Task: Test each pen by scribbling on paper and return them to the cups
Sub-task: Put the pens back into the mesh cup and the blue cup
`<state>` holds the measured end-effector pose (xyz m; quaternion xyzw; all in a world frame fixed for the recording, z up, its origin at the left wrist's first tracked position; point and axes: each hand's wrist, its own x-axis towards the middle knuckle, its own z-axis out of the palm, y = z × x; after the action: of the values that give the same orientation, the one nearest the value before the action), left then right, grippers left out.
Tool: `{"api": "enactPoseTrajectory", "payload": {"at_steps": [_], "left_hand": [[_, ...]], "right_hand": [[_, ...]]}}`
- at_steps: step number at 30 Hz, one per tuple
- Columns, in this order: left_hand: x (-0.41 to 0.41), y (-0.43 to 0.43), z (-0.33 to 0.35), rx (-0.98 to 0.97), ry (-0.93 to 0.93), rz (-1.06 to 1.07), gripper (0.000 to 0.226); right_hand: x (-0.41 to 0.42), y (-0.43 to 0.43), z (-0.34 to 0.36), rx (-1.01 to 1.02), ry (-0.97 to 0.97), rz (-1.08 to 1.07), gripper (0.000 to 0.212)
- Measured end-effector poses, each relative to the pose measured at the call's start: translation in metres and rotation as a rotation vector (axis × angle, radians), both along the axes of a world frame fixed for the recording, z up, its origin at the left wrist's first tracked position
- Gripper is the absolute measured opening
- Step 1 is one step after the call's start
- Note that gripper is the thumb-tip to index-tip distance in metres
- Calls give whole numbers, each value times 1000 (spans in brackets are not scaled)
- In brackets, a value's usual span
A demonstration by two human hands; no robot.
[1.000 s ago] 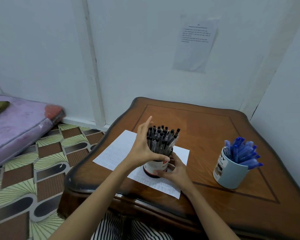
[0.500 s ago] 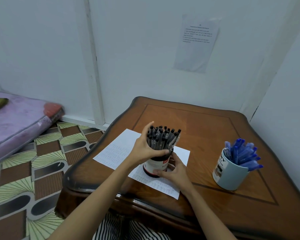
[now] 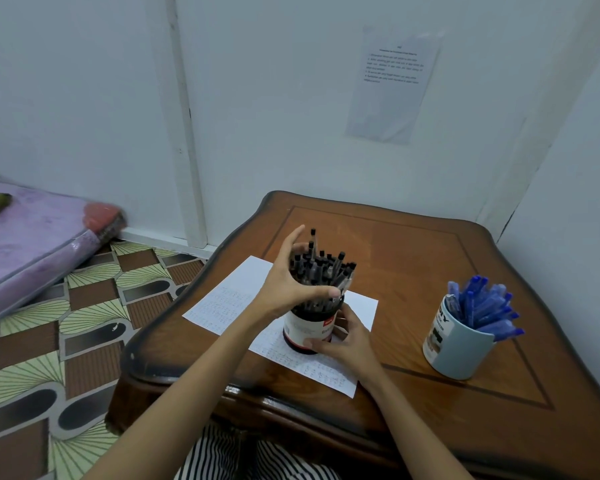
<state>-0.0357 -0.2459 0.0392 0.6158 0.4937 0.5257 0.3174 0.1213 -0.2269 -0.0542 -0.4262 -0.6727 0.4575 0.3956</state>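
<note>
Cup (image 3: 305,332) of black pens (image 3: 323,271) stands on the paper (image 3: 222,303) near the table's (image 3: 413,265) front edge. The right hand (image 3: 349,342) grips its base; the left hand (image 3: 284,289) curls around the pens. Lift 1 straight up, keeping the cup pinned.

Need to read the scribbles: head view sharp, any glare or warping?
Head view: even light; marks on the white paper sheet too faint to read; glare along the glossy brown wooden table's near edge; wide-angle lens slants the white wall trim.
</note>
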Motion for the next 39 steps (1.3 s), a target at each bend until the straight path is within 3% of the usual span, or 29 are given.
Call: {"api": "enactPoseTrajectory", "payload": {"at_steps": [2,7,16,21,24,32,35,37,39], "left_hand": [[-2,-2,3,-11,-49,-14,119],[-1,8,7,127,-191,91,94],[1,19,6,149,60,26,29],[9,15,23,342,273,22,37],[17,16,28,285,512,-29,42],[6,22,22,289,844,-76,51],[9,18,27,173,622,-114,56],[14,15,34,200,452,-88,53],[20,13,40,309,503,-83,52]], "right_hand": [[0,0,0,12,-3,-1,81],[0,0,-2,19,-5,-2,85],[0,-1,0,20,-4,-11,83],[-1,0,-1,20,-4,-12,83],[-1,1,-3,13,-5,-16,85],[-1,1,-1,11,-21,-21,83],[-2,0,0,5,-15,-26,81],[-2,0,0,2,-13,-29,82],[-2,0,0,-4,0,-27,80]]}}
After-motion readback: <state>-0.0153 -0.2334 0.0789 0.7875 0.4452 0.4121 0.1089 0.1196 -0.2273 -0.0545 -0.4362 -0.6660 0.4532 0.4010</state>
